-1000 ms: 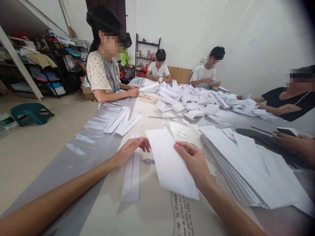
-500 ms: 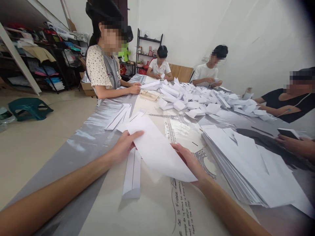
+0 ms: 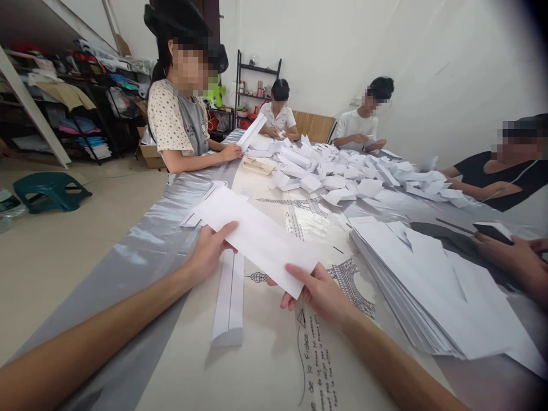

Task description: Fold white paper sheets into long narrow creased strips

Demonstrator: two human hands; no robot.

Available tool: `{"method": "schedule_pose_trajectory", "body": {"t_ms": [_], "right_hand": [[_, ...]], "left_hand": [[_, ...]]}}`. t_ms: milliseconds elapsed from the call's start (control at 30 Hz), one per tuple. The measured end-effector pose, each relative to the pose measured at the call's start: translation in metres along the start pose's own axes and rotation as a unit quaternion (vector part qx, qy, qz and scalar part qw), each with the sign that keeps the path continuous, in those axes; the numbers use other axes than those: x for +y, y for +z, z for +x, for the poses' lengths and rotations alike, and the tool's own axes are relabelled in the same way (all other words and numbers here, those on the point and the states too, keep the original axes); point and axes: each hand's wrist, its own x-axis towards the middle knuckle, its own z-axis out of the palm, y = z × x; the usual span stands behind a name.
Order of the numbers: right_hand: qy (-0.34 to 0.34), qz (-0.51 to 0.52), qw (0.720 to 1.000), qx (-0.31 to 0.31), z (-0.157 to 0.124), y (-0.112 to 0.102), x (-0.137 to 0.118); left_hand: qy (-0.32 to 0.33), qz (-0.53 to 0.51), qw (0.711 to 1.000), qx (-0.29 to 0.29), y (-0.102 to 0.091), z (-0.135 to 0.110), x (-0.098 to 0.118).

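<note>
Big stack of white sheets [image 3: 432, 285] on the right of the table [image 3: 137, 251]. Folded strip [image 3: 230, 299] lying flat near the front. Heap of folded papers [image 3: 342, 171] in the middle. Four people sitting around. Green stool [image 3: 49, 191] on the floor at left. Messy shelves [image 3: 72, 97] behind it.

A plain white sheet of paper [image 3: 257, 240], long and rectangular, is held flat just above the table, slanting from far left to near right. Its far-left end sits pinched in the left hand [image 3: 208, 251], its near-right corner in the right hand [image 3: 321, 292]. The sheet is unfolded and unmarked, and partly covers a folded white strip [image 3: 230, 298] lying beneath it.
</note>
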Motion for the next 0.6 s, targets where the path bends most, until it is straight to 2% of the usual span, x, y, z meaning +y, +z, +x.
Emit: {"method": "schedule_pose_trajectory", "body": {"t_ms": [100, 200, 600], "right_hand": [[-0.001, -0.011, 0.999, 0.043, 0.001, -0.003, 0.0], [-0.004, -0.037, 0.998, 0.052, 0.002, -0.005, 0.001], [-0.037, -0.067, 0.997, 0.021, -0.001, 0.004, 0.0]], "left_hand": [[-0.007, 0.043, 0.995, -0.085, 0.004, -0.01, -0.004], [-0.025, 0.076, 0.989, -0.125, 0.004, -0.014, -0.007], [-0.045, 0.0, 0.995, -0.089, 0.002, -0.009, -0.009]]}}
